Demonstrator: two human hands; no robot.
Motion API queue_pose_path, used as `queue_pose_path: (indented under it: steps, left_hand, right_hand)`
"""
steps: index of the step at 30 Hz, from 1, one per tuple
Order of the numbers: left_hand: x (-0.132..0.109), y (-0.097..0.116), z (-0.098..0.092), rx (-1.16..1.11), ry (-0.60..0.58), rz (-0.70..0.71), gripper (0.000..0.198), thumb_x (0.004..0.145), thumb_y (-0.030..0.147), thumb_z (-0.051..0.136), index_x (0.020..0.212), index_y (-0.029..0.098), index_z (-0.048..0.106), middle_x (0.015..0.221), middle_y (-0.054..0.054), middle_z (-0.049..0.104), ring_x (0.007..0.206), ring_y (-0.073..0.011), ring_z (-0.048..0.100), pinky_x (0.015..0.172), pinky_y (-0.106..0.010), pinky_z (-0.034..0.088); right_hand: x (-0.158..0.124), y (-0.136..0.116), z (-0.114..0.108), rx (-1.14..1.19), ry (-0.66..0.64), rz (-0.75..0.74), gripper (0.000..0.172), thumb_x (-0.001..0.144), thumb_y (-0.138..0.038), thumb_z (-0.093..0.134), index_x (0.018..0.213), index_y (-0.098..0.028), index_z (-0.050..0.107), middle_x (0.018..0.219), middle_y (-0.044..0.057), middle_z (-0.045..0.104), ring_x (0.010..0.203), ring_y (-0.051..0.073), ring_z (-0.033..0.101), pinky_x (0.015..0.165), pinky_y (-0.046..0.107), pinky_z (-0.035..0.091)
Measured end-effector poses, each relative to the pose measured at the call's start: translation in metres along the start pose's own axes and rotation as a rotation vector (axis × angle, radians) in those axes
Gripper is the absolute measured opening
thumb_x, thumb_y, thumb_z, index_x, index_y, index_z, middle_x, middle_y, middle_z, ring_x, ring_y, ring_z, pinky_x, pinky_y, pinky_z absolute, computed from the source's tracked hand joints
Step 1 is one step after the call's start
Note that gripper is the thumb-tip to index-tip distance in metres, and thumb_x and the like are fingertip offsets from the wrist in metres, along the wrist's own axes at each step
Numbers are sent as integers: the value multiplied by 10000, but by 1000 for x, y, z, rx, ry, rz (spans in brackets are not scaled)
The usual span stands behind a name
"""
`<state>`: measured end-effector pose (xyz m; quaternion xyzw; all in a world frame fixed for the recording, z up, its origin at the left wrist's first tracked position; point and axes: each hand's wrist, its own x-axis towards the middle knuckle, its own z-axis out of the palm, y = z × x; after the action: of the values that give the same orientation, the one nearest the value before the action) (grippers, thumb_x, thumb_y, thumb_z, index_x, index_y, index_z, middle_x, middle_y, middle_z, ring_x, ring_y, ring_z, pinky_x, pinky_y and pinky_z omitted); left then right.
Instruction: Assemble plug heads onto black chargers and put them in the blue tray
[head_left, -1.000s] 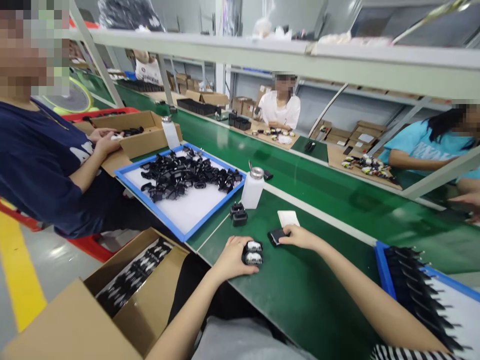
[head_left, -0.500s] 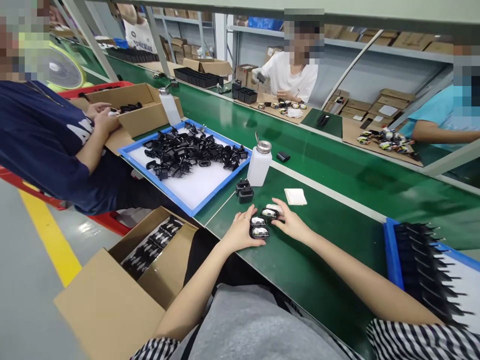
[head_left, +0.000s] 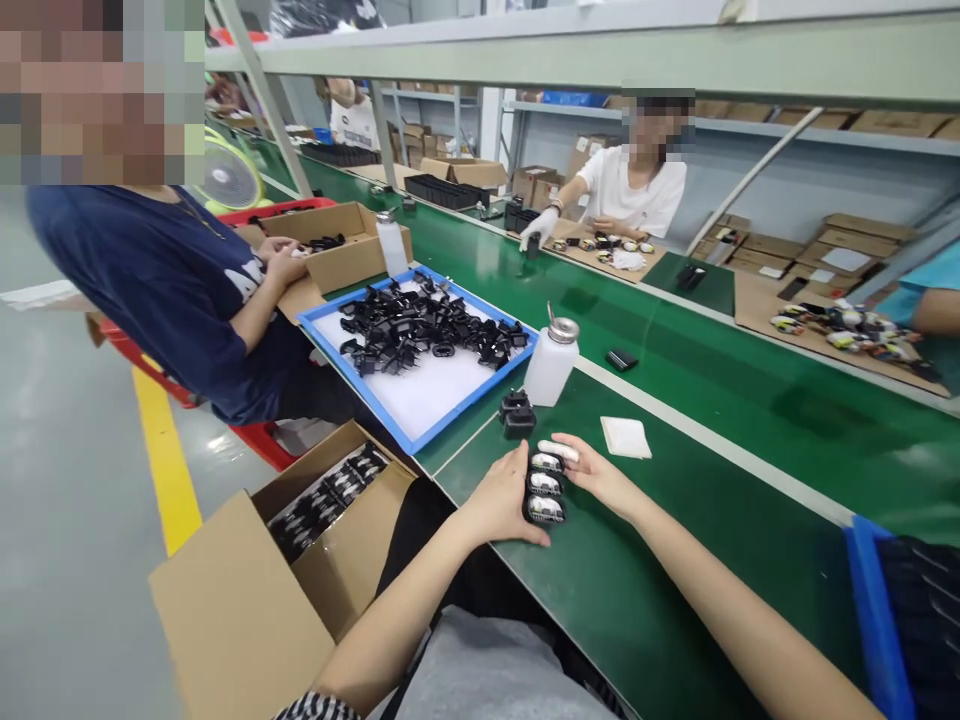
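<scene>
Three black power adapter housings [head_left: 545, 483] stand close together in a row on the green bench, their open tops showing white and metallic parts inside. My left hand [head_left: 501, 497] wraps the row's left side, with its thumb round the near end. At the far end, my right hand [head_left: 598, 478] grips the last housing, a white finger cover [head_left: 559, 450] on one finger. Just beyond my hands are a pair of black plug adapters [head_left: 517, 418] and a white bottle [head_left: 551, 368] with a metal top. A folded white cloth [head_left: 625, 438] lies to the right.
A blue-rimmed tray [head_left: 420, 440] of black plug parts is at the left. Below it stands an open carton [head_left: 315, 590] of packed pieces. Another blue tray [head_left: 874, 610] is at the right edge. A co-worker [head_left: 172, 290] sits at left; another [head_left: 637, 190] works across the bench.
My right hand has brought the third housing into line with the two by my left hand. The view has shifted, and the co-worker opposite has extended a gloved hand holding a black piece.
</scene>
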<state>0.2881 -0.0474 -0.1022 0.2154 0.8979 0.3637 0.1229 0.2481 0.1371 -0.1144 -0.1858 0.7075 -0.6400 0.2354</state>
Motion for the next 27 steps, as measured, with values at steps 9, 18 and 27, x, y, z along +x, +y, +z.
queue_pose_path:
  steps: [9, 18, 27]
  left_hand:
    - [5, -75, -144, 331, 537, -454, 367, 682, 224, 446, 1033, 116, 458, 1077, -79, 488, 1004, -188, 438, 872, -276, 319]
    - [65, -101, -132, 603, 451, -604, 338, 711, 257, 374, 1020, 161, 471, 959, -121, 514, 922, -274, 453, 702, -337, 394]
    - [28, -91, -118, 181, 743, -392, 287, 679, 254, 428, 949, 185, 497, 983, -51, 520, 757, -158, 528, 699, -263, 415]
  right_hand:
    - [9, -13, -52, -536, 418, 33, 323, 714, -209, 344, 1032, -214, 400, 1009, 66, 512, 922, 187, 493, 764, 361, 403]
    - [47, -28, -168, -815, 951, 395, 552, 615, -311, 525, 1054, -9, 382, 1010, 258, 418, 990, 383, 368, 774, 478, 317]
    - [29, -42, -135, -691, 891, -22, 485, 622, -245, 526, 1025, -171, 266, 1076, 124, 390, 931, 183, 463, 772, 304, 402]
